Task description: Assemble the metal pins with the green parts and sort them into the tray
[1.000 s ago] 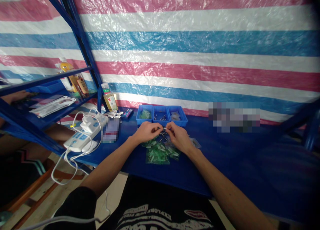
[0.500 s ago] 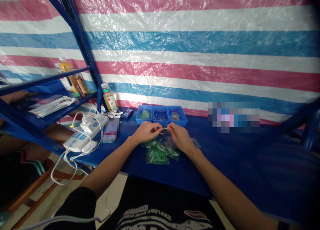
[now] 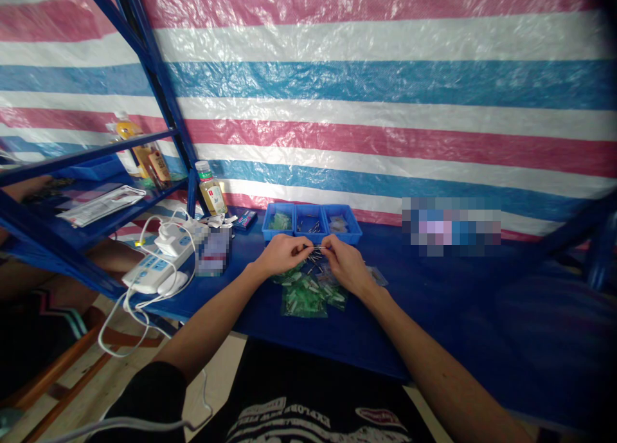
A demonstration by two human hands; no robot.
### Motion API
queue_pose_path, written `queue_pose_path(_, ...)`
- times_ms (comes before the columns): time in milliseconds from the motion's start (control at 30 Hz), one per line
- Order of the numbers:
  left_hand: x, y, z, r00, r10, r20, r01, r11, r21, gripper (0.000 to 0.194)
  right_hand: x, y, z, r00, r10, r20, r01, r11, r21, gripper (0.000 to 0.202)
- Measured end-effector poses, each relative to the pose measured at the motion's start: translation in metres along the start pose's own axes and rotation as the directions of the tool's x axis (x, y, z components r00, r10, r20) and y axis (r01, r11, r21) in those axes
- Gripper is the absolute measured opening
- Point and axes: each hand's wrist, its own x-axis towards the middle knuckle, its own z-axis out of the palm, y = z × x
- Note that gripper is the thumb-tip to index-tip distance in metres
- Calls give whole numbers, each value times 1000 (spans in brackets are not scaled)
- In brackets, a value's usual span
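My left hand (image 3: 283,254) and my right hand (image 3: 346,264) meet over the table, fingertips a short gap apart. Both are closed in a pinch on thin dark-and-silver metal rods (image 3: 317,247) that bridge the gap; their exact kind is too small to make out. Under the hands lie more loose rods (image 3: 314,263). Small green plastic bags (image 3: 303,295) spread out nearer my body, and a clear bag (image 3: 378,276) shows beside my right wrist. Just behind my hands stands a blue three-part tray (image 3: 309,233), with greenish bags at left, rods in the middle and clear bags at right.
A white power strip (image 3: 157,266) with tangled cables lies on the left of the blue table (image 3: 434,314). Behind it stand a bottle (image 3: 211,189) and a small box (image 3: 245,220). A blue metal frame (image 3: 166,96) rises at left, where another person's arm shows.
My right fingers have shifted very slightly against the rods. Otherwise the hands, bags and tray stay where they were.
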Motion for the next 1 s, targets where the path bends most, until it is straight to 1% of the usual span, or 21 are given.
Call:
queue_pose_path(100, 0, 0, 0, 1000, -3, -7, 3, 1000, -4, 25, 1, -1, -2, 1000, 11, -3, -11, 1000, -12, 11)
queue_pose_path(267, 0, 0, -1, 1000, -26, -11, 26, 1000, -9, 24, 1, -1, -3, 1000, 6, -13, -6, 1000, -19, 19)
queue_pose_path(367, 0, 0, -2, 999, -31, -8, 31, 999, -11, 24, 1, 1, -2, 1000, 6, -23, -5, 1000, 22, 14)
queue_pose_path(433, 0, 0, -2, 999, -33, -6, 33, 999, -18, 24, 1, 1, -2, 1000, 8, -26, -7, 999, 33, 15)
queue_pose_path(533, 0, 0, -2, 1000, -29, -5, 29, 999, -22, 24, 1, 0, -3, 1000, 10, -27, -10, 1000, 9, 12)
queue_pose_path(667, 0, 0, -2, 1000, -27, -13, 27, 1000, -3, 24, 1, -2, -4, 999, 21, -32, -21, 1000, -7, 15)
queue_pose_path(800, 0, 0, -3, 999, -30, -11, 30, 1000, -5, 26, 1, 1, -3, 999, 5, -34, -5, 1000, 7, 15)
queue_pose_path(900, 0, -1, -3, 1000, -30, -7, 30, 1000, -3, 25, 1, 2, -2, 999, 20, -51, -19, 1000, 17, 17)
queue_pose_path(1000, 0, -1, -2, 1000, -24, -5, 24, 1000, 1, 25, 1, 2, -2, 998, 23, -51, -23, 1000, 1, 12)
